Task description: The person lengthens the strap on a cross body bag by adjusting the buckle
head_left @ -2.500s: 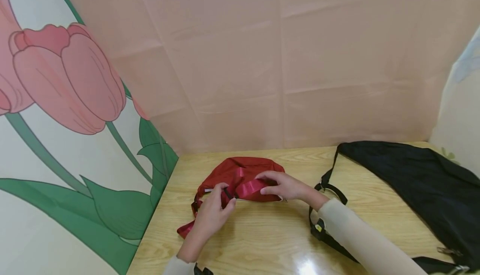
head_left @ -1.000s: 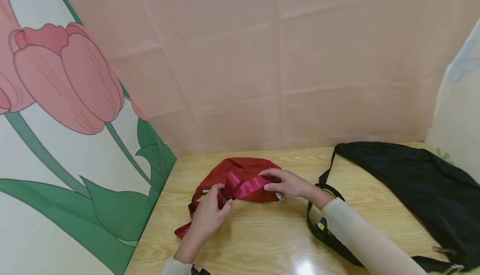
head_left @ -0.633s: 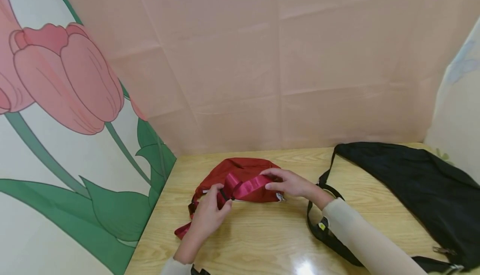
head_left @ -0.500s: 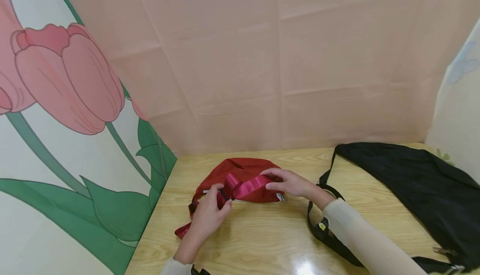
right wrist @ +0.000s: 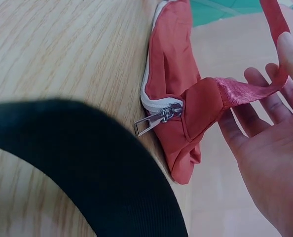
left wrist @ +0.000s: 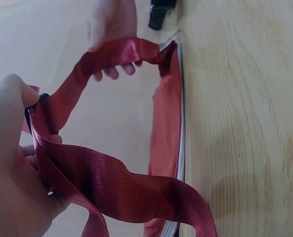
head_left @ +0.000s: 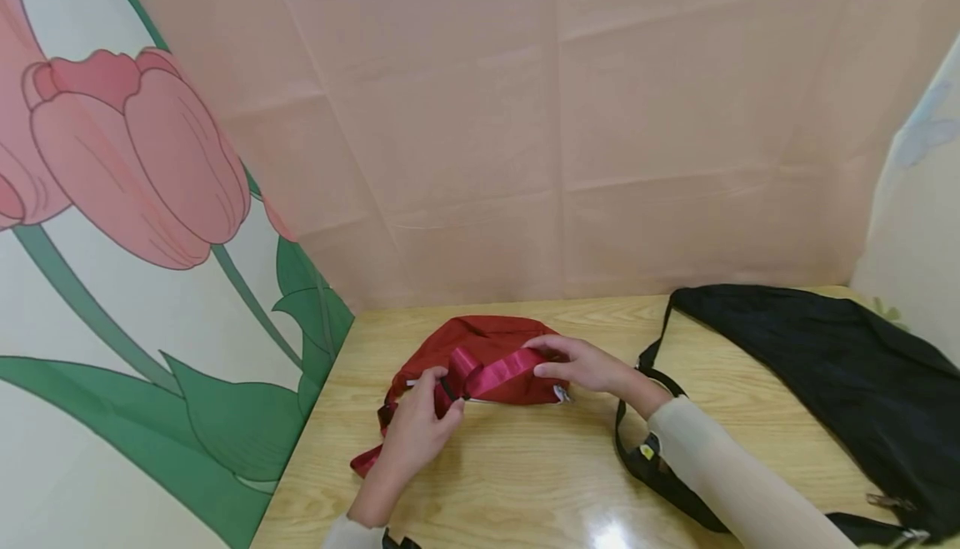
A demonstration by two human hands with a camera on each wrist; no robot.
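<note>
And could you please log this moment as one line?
left hand: holds black buckle on red strap; right hand: holds red strap; red bag: on table; black bag: on table, right side

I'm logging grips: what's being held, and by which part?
The strap of the red bag: left hand at its black fitting, right hand farther along.

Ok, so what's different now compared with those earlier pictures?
The right hand has shifted slightly rightward, away from the left hand, drawing out more of the red strap between them; the strap's raised loop sits lower. Nothing was newly grasped or released. The left hand, red bag and black bag look about the same.
</note>
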